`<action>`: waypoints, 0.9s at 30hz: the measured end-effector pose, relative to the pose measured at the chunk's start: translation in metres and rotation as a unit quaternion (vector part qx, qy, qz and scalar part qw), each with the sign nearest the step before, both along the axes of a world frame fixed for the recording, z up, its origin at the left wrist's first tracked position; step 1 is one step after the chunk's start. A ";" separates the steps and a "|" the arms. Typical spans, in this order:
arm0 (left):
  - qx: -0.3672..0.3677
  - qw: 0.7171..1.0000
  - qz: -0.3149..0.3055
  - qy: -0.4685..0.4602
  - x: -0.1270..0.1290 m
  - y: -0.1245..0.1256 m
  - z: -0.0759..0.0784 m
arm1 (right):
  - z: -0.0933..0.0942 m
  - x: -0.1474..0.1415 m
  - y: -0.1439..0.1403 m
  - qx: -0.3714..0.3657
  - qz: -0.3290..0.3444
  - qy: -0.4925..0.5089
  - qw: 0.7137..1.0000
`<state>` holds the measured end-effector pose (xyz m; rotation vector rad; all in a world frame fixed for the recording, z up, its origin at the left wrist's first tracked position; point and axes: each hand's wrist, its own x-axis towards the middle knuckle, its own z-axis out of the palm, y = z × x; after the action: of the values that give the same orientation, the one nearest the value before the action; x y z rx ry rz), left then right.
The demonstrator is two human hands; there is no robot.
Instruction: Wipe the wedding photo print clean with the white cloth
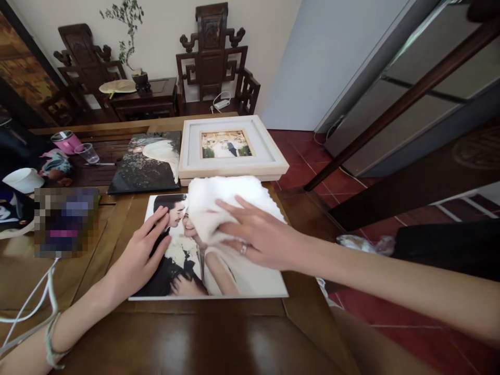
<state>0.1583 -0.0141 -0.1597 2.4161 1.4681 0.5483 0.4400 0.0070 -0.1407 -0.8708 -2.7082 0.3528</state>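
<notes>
A large wedding photo panel (250, 284) lies flat on the wooden table (156, 338), showing a couple face to face. My left hand (142, 252) rests on its left side, fingers stretched out over the dark part of the print. On the upper right of the panel, my right hand (253, 232) presses a white cloth (230, 192) against the surface. Part of the cloth is bunched under the fingers, and it covers the panel's upper right corner. A ring shows on one right-hand finger.
Behind the panel lie a pale wooden picture frame (275, 156) and a dark photo panel (144, 166). At left are a pink mug (67, 141), a clear plastic cup (88, 153), a white cup (23, 179), a blurred-out object (66, 221) and white cables (50, 286).
</notes>
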 end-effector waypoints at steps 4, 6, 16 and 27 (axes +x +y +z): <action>-0.001 1.000 0.005 0.002 0.000 -0.001 -0.001 | -0.001 -0.002 0.000 0.007 -0.063 0.017 0.998; -0.004 1.000 0.007 0.004 0.000 -0.001 -0.002 | -0.004 -0.005 -0.023 -0.005 -0.041 0.021 0.999; 0.004 1.000 -0.002 0.007 -0.002 0.000 -0.006 | -0.004 -0.022 -0.101 0.001 0.024 0.072 0.997; -0.002 1.000 0.000 -0.002 0.000 0.000 -0.005 | 0.007 -0.035 0.006 -0.024 -0.021 -0.051 0.998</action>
<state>0.1579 -0.0140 -0.1650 2.4103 1.4656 0.5505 0.4048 0.0128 -0.1333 -0.9829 -2.7797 0.3743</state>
